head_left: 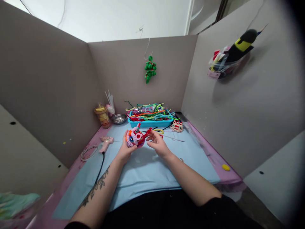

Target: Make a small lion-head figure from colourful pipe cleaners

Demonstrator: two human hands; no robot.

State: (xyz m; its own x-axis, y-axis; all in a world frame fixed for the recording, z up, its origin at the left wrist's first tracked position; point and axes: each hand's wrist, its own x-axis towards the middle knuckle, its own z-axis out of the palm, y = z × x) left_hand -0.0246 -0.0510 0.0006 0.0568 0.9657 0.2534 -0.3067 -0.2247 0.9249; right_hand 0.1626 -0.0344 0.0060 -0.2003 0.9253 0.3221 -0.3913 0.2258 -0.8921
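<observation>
My left hand (125,152) is wrapped round a colourful pipe-cleaner figure (135,138), mostly red, pink and white, with a blue eye-like spot and orange bits. It is held just above the blue table cover. At the figure's right side, the bent fingers of my right hand (159,144) pinch a red curled pipe-cleaner piece (149,131). Whether that piece is joined to the figure cannot be made out. Behind the right hand lie yellow-handled scissors (158,130), partly hidden, and a pale and red pipe-cleaner face (176,126).
A blue tray (151,123) piled with pipe cleaners stands at the back. A pink glue gun (106,144) with its cable, a metal bowl (119,119) and a jar (103,117) are on the left. A yellow lid-like disc (225,167) lies at right. Grey partitions (143,70) surround the table.
</observation>
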